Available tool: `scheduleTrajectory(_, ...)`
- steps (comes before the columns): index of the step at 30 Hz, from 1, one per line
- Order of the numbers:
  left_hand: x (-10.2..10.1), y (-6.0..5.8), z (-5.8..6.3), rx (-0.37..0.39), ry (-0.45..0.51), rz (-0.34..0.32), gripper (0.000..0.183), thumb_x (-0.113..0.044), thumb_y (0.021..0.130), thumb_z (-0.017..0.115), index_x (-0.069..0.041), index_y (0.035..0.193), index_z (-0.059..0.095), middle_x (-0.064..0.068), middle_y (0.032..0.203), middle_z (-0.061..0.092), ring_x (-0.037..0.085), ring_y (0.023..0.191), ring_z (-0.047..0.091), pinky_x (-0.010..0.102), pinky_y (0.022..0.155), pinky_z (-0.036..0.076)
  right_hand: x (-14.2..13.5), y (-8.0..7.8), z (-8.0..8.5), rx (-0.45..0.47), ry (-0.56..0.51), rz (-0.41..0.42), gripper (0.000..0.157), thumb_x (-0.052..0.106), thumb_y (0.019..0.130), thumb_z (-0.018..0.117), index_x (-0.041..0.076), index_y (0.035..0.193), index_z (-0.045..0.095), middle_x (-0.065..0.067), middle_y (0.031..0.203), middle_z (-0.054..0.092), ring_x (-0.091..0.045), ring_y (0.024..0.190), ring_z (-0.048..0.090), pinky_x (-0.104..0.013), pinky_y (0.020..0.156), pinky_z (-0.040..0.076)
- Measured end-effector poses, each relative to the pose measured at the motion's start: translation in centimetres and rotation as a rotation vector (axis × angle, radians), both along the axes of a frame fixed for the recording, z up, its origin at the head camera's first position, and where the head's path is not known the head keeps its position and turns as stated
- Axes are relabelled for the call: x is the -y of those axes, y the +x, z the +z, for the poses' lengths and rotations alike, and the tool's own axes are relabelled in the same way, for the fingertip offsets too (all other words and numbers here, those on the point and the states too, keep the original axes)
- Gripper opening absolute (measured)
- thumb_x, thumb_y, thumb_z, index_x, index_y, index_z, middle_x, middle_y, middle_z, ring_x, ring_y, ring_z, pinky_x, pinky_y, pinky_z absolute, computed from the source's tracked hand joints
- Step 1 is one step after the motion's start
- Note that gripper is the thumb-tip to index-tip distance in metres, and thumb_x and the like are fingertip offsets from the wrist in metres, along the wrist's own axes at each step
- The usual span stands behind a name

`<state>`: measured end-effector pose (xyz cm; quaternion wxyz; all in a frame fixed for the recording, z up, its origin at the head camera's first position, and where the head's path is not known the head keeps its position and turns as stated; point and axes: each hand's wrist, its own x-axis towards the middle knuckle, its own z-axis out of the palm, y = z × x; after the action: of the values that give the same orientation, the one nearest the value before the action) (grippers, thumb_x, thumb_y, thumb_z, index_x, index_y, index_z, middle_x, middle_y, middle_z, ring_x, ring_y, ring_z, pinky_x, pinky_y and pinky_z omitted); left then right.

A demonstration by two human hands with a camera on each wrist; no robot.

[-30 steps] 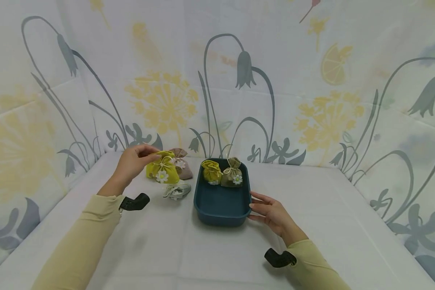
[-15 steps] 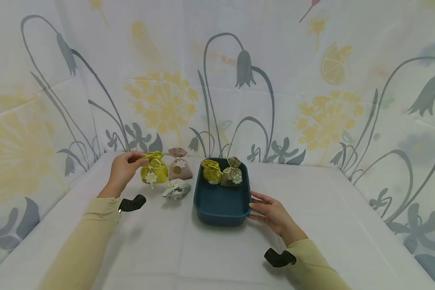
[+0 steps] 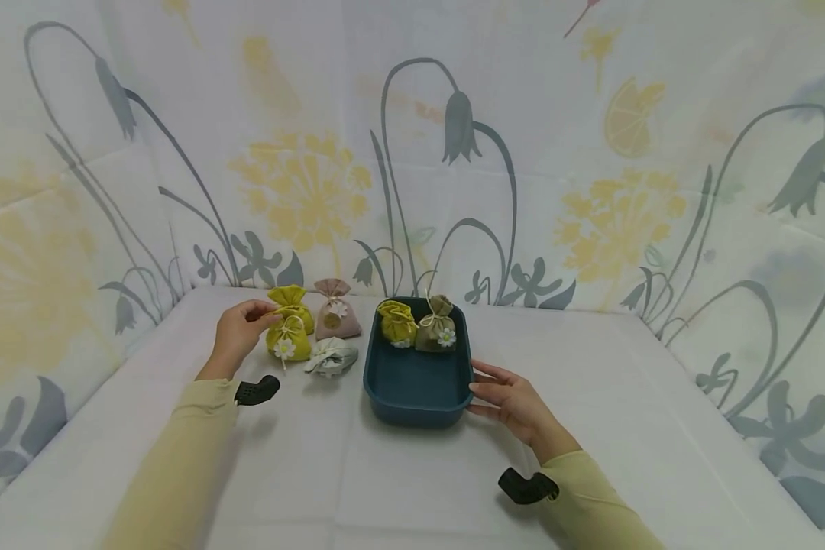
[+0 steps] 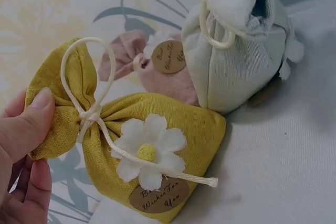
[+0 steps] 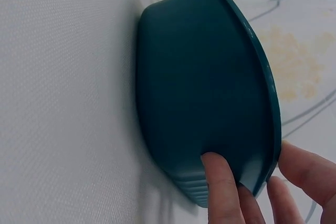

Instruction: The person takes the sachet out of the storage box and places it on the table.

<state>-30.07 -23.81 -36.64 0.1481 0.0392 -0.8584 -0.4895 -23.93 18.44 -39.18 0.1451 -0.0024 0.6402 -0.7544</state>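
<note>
My left hand (image 3: 239,336) pinches the gathered top of a yellow drawstring pouch (image 4: 178,124) between thumb and fingers. The pouch bears a white flower and a round brown label. Close behind it in the head view is a second yellow pouch (image 3: 304,315). To the right sit a pink pouch (image 3: 338,324) and a pale grey pouch (image 4: 236,72). My right hand (image 3: 516,402) touches the right side of a dark blue bin (image 5: 199,77), its fairly straight fingers against the outer wall and rim.
At the bin's far end lie a yellow pouch (image 3: 397,324) and an olive-brown pouch (image 3: 436,332). A white cloth covers the table (image 3: 302,473). Behind it hangs a flower-printed curtain (image 3: 577,153).
My left hand first moved left, away from the pink pouch, with the yellow pouch, then came slightly nearer. The second yellow pouch now shows behind it. My right hand stays at the bin.
</note>
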Motion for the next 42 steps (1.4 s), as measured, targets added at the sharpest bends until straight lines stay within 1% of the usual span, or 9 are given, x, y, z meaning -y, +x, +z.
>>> scheduleTrajectory(3,0.0,-0.1,-0.1,-0.013,-0.021,0.023,0.028,-0.021,0.090,0.064,0.001,0.107,0.064,0.015,0.104,0.059,0.026,0.095,0.052,0.034,0.078,0.043,0.1,0.0,0.1,0.003,-0.001,0.002,0.056,0.000,0.089,0.058,-0.002,0.141,0.037,-0.028,0.141,0.032,-0.028,0.110,0.055,-0.044,0.086,0.047)
scheduleTrajectory(5,0.0,-0.1,0.0,-0.031,-0.058,0.036,0.027,-0.021,0.090,0.064,0.001,0.106,0.064,0.016,0.103,0.059,0.027,0.093,0.052,0.035,0.077,0.042,0.1,0.0,0.1,0.003,0.000,-0.002,0.055,-0.001,0.090,0.058,-0.002,0.140,0.037,-0.028,0.141,0.032,-0.028,0.111,0.055,-0.044,0.086,0.047)
scheduleTrajectory(10,-0.3,0.1,0.6,-0.115,-0.130,0.083,0.026,-0.019,0.087,0.068,0.001,0.104,0.067,0.017,0.096,0.061,0.027,0.087,0.053,0.035,0.072,0.042,0.1,-0.1,0.1,-0.003,-0.002,0.003,0.055,-0.001,0.090,0.057,-0.002,0.141,0.036,-0.028,0.142,0.031,-0.028,0.112,0.054,-0.044,0.086,0.047)
scheduleTrajectory(12,-0.4,0.2,0.8,-0.138,-0.134,0.095,0.028,-0.020,0.086,0.069,0.001,0.104,0.067,0.017,0.096,0.062,0.028,0.088,0.054,0.035,0.071,0.043,0.1,-0.1,0.1,-0.003,0.001,0.003,0.056,-0.001,0.090,0.057,-0.002,0.141,0.036,-0.028,0.142,0.031,-0.027,0.112,0.054,-0.044,0.086,0.047)
scheduleTrajectory(14,-0.5,0.3,1.0,-0.137,-0.128,0.094,0.029,-0.020,0.086,0.070,0.002,0.104,0.067,0.017,0.097,0.062,0.028,0.088,0.055,0.034,0.072,0.044,0.0,-0.1,0.0,-0.001,0.003,0.000,0.056,-0.001,0.090,0.058,-0.002,0.141,0.036,-0.028,0.142,0.032,-0.026,0.110,0.055,-0.044,0.086,0.047)
scheduleTrajectory(21,-1.1,0.9,1.7,-0.065,-0.081,0.053,0.031,-0.020,0.087,0.068,0.001,0.109,0.065,0.015,0.101,0.061,0.025,0.088,0.055,0.030,0.073,0.045,0.0,0.1,-0.2,0.002,0.003,-0.001,0.056,0.000,0.089,0.058,-0.002,0.141,0.036,-0.029,0.141,0.032,-0.023,0.106,0.058,-0.044,0.086,0.047)
scheduleTrajectory(28,-1.9,1.1,2.4,-0.025,-0.071,-0.022,0.035,-0.021,0.088,0.067,0.003,0.112,0.062,0.017,0.105,0.060,0.029,0.094,0.055,0.038,0.080,0.046,0.1,0.1,-0.1,0.010,-0.004,-0.004,0.056,0.000,0.089,0.059,-0.002,0.141,0.037,-0.028,0.141,0.033,-0.023,0.104,0.059,-0.044,0.086,0.047)
scheduleTrajectory(37,-3.3,1.3,3.2,-0.036,-0.044,-0.123,0.034,-0.021,0.088,0.067,0.002,0.112,0.061,0.016,0.105,0.059,0.028,0.095,0.055,0.036,0.081,0.046,0.1,0.0,-0.1,0.002,-0.008,0.008,0.057,0.000,0.089,0.059,-0.002,0.141,0.035,-0.029,0.141,0.032,-0.022,0.103,0.060,-0.045,0.086,0.047)
scheduleTrajectory(42,-4.2,1.2,3.8,-0.046,-0.029,-0.168,0.035,-0.022,0.088,0.066,0.000,0.115,0.061,0.015,0.107,0.058,0.026,0.096,0.054,0.036,0.083,0.045,0.1,0.0,-0.1,0.004,-0.011,0.010,0.057,-0.001,0.090,0.058,-0.002,0.142,0.034,-0.028,0.142,0.031,-0.024,0.106,0.058,-0.044,0.086,0.047)
